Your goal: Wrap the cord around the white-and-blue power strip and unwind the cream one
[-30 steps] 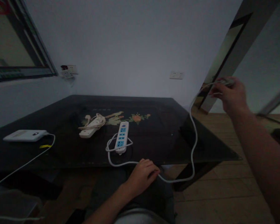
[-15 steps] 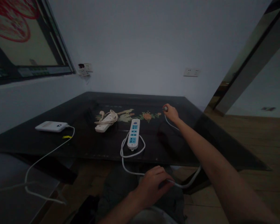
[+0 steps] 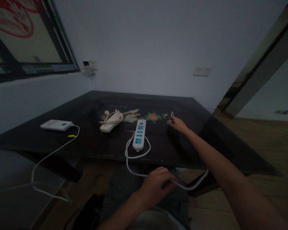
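So the right hand (image 3: pixel 179 124) has a white plug (image 3: pixel 170 121) pinched in its fingers over the right half of a dark, shiny table (image 3: pixel 86 143), prongs pointing left. Can't tell if it's touching the tabletop. Left hand (image 3: pixel 156 182) is down by the front edge, above the lap, fingers curled round a white cord (image 3: pixel 193 187). That cord pokes out on the hand's right, bends up and disappears behind the right forearm; on the other side it runs to a loop around the near end of a power strip (image 3: pixel 139 135). The strip lies face up mid-table, blue sockets showing, just in front of a painted flower (image 3: pixel 153 117). Left of it there's an extension block (image 3: pixel 108 127) with its own wire wrapped round it, and further left a white power bank (image 3: pixel 56 125) with a thin cable (image 3: pixel 46 156) hanging off the table.
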A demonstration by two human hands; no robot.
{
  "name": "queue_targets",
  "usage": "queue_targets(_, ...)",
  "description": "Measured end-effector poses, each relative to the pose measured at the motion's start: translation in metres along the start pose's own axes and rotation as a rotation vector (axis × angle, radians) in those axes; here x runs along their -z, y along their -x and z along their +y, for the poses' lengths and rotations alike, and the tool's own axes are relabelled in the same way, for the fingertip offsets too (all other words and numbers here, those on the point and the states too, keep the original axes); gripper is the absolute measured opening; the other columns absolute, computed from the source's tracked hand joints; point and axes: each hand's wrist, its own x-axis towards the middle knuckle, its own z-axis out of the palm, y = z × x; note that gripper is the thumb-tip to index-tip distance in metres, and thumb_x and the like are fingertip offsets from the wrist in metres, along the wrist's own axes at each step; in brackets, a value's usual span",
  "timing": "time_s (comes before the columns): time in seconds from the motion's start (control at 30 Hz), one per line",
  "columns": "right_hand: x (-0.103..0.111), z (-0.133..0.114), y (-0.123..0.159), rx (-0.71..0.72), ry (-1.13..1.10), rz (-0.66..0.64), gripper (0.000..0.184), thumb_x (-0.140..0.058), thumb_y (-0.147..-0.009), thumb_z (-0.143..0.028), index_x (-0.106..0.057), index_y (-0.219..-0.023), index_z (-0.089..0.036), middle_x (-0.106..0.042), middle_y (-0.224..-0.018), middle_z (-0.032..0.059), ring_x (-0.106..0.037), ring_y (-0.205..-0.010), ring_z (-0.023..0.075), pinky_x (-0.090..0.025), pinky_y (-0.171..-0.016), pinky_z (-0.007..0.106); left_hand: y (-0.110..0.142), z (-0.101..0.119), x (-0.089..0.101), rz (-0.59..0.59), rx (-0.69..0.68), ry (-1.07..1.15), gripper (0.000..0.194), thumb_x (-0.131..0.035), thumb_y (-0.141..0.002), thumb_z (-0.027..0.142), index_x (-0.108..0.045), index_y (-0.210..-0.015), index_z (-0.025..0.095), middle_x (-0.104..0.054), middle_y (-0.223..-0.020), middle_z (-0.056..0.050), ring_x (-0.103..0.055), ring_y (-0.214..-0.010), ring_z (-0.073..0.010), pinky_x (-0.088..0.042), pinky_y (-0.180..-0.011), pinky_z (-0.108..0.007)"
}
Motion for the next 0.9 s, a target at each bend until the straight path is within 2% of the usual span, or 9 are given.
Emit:
queue_targets(0.23, -0.006, -0.007, 0.008, 0.067, 0.007, -0.073, 0.032, -0.059, -0.083, -0.02, -0.058, -0.115, -0.02, -0.066, -0.113, 0.0119, -0.063, -0.101, 0.0242, -0.048, -0.085, 0.035, 0.001, 0.0, 0.002, -0.032, 0.018, -0.001, 0.014, -0.061, -0.086, 0.022, -0.07, -0.095, 0.017, -0.066, -0.083, -0.005, -0.059, -0.079, -0.0149, -0.043, -0.071, -0.024)
queue_targets(0.63, 0.012, -0.016, 0.027, 0.19, -0.049, -0.127, 0.035, -0.064, -0.079, -0.018, -0.064, -0.114, -0.019, -0.061, -0.122, 0.0121, -0.058, -0.113, 0.0247, -0.043, -0.099, 0.037, 0.0, -0.001, 0.004, -0.006, 0.034, 0.042, 0.015, -0.06, -0.087, 0.024, -0.071, -0.094, 0.017, -0.067, -0.083, -0.005, -0.058, -0.077, -0.0145, -0.044, -0.071, -0.024)
queue_targets(0.77, 0.019, -0.028, 0.033, 0.216, -0.087, -0.118, 0.037, -0.064, -0.077, -0.017, -0.064, -0.114, -0.02, -0.062, -0.121, 0.0118, -0.057, -0.116, 0.0256, -0.043, -0.099, 0.04, 0.0, -0.003, 0.004, 0.012, 0.039, 0.041, 0.016, -0.059, -0.087, 0.025, -0.071, -0.093, 0.017, -0.066, -0.081, -0.005, -0.058, -0.076, -0.0144, -0.043, -0.069, -0.023)
queue_targets(0.9, 0.042, -0.057, 0.052, 0.241, -0.135, -0.095, 0.032, -0.061, -0.08, -0.021, -0.064, -0.112, -0.021, -0.064, -0.117, 0.0102, -0.06, -0.11, 0.0248, -0.045, -0.096, 0.04, -0.001, -0.004, 0.005, 0.015, 0.046, 0.048, 0.014, -0.059, -0.087, 0.024, -0.071, -0.092, 0.018, -0.066, -0.081, -0.004, -0.058, -0.077, -0.0147, -0.043, -0.07, -0.024)
